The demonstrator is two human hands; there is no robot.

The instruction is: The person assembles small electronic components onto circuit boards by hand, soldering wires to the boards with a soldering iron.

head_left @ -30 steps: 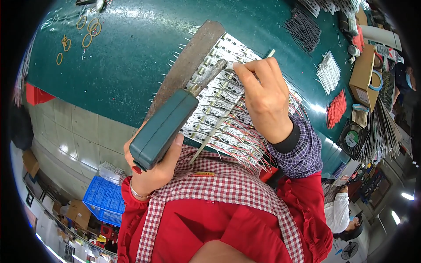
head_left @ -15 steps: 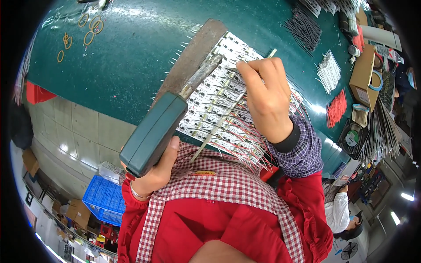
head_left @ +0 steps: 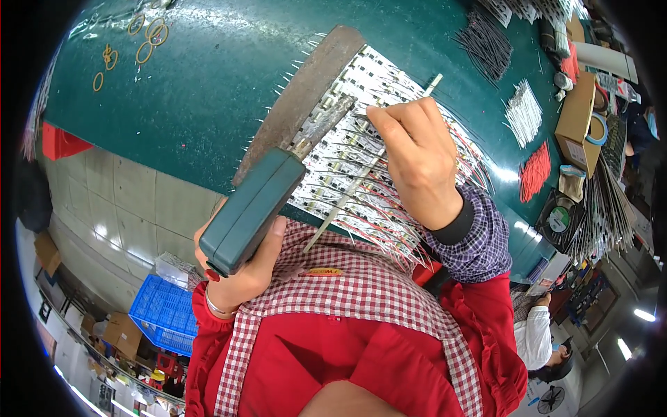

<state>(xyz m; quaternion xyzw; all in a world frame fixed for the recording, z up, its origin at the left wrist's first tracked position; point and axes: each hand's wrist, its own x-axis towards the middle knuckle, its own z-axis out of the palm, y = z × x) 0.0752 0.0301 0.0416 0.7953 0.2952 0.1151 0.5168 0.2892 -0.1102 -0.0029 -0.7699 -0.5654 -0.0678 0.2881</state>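
Observation:
My left hand (head_left: 258, 270) is wrapped round a dark green soldering gun (head_left: 253, 208). Its thick, dull metal tip (head_left: 332, 119) reaches up to the right over a white panel of small circuit boards (head_left: 361, 76). Close to that tip, my right hand (head_left: 420, 163) pinches a thin dark wire (head_left: 360, 117) between thumb and forefinger, above the panel. Rows of red, black and white wires (head_left: 389, 226) trail off the panel toward my apron. A narrow pale strip (head_left: 333, 212) lies across the wires, and a brown, worn metal bar (head_left: 295, 104) rests along the panel's left edge.
On the green table (head_left: 187, 118), black wires (head_left: 485, 45), white wires (head_left: 524, 111) and red wires (head_left: 535, 170) lie in bundles at the right. Rubber bands (head_left: 144, 52) are scattered far left. A cardboard box (head_left: 573, 128) stands beyond. Blue crate (head_left: 165, 313) lower left.
The soldering gun has shifted slightly up and to the right, with its tip nearer my right fingers. My right hand has moved a little left and down.

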